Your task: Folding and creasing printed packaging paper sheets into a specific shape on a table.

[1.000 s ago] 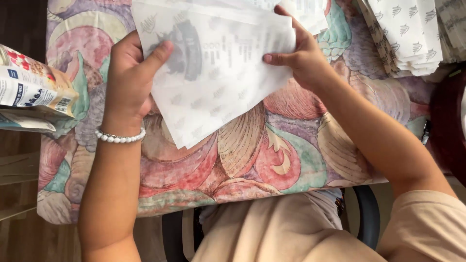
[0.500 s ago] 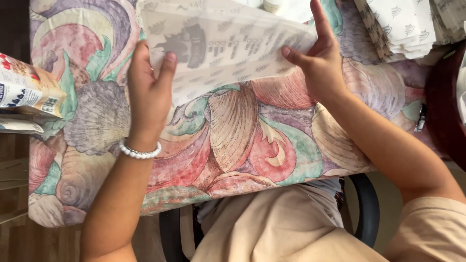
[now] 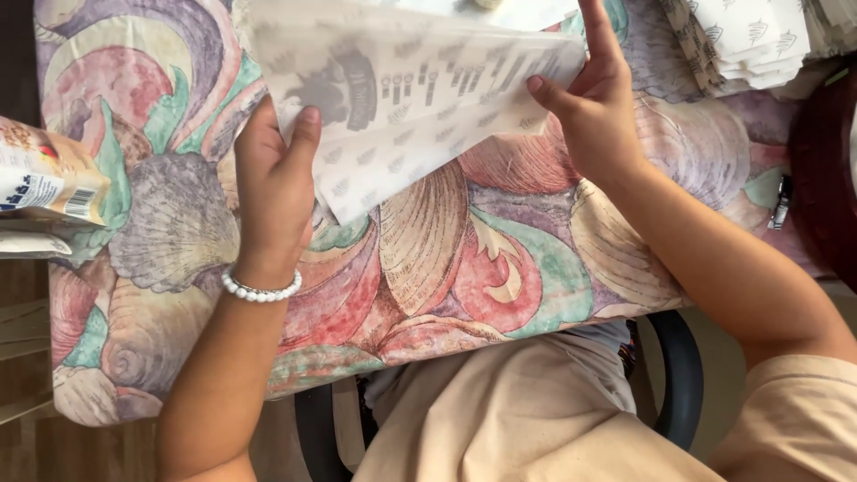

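Observation:
A thin white printed paper sheet [image 3: 420,98], partly folded, lies on the shell-patterned tablecloth [image 3: 446,268]. My left hand [image 3: 272,192], with a pearl bracelet at the wrist, pinches the sheet's left edge with the thumb on top. My right hand [image 3: 594,107] holds the sheet's right edge, thumb against the fold and index finger stretched upward.
A stack of similar white printed papers [image 3: 750,40] sits at the top right. A printed food package [image 3: 45,178] lies at the left table edge. A dark red round object [image 3: 826,178] is at the right. My lap and a black chair [image 3: 678,393] are below.
The sheet has been moved away from me and flattened into a narrower fold; both hands shifted up the table with it, and the right index finger now points up.

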